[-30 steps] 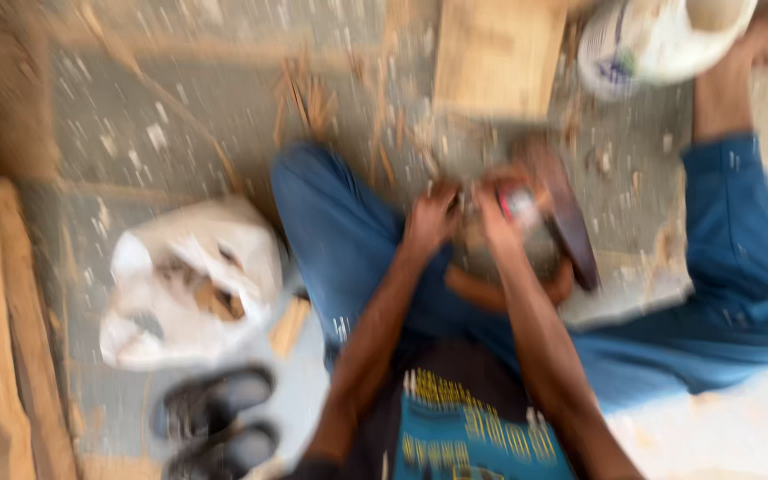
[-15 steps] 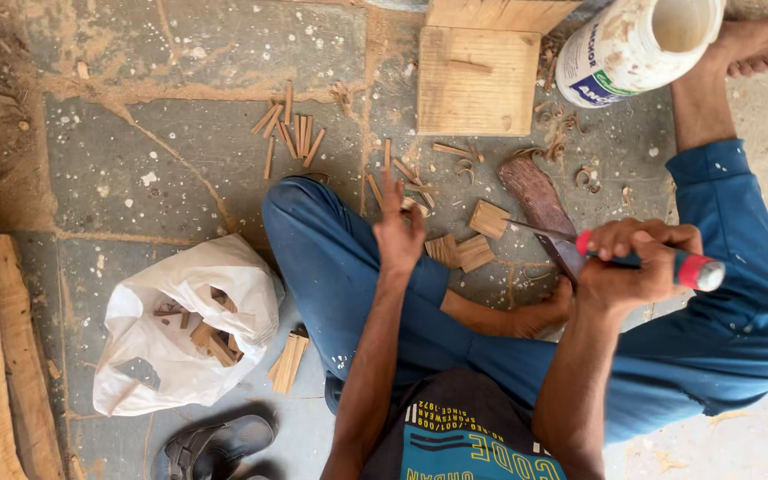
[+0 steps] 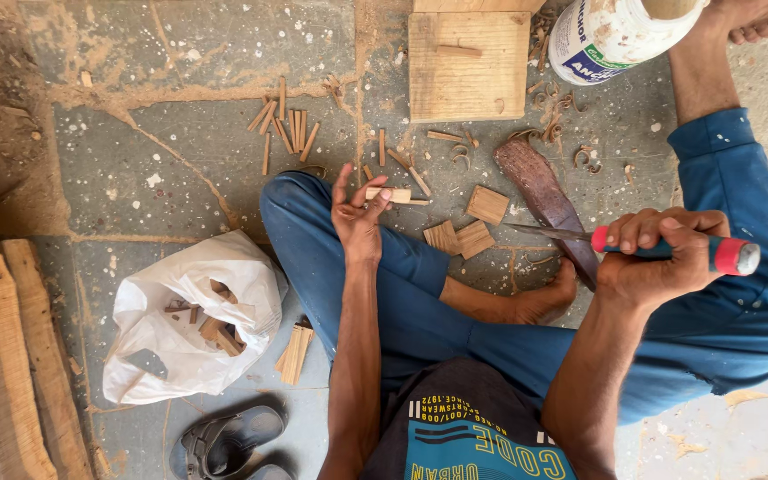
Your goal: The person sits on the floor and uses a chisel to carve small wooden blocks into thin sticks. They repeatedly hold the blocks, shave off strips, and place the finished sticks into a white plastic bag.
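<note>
We sit on the floor [image 3: 180,178] with the square wooden board [image 3: 467,67] ahead as our landmark. Our left hand [image 3: 359,216] is below and left of the board, its fingers [image 3: 375,196] loosely pinching a small wood strip [image 3: 390,194]. Our right hand [image 3: 655,258], below and right of the board, has its fingers wrapped tight around a red-and-blue chisel handle [image 3: 726,253]. Flat wood pieces [image 3: 466,227] lie below the board.

One head-worn camera looks steeply down from close above the lap — arms enter from the bottom edge. The stone floor [image 3: 180,178] fills the upper frame.
</note>
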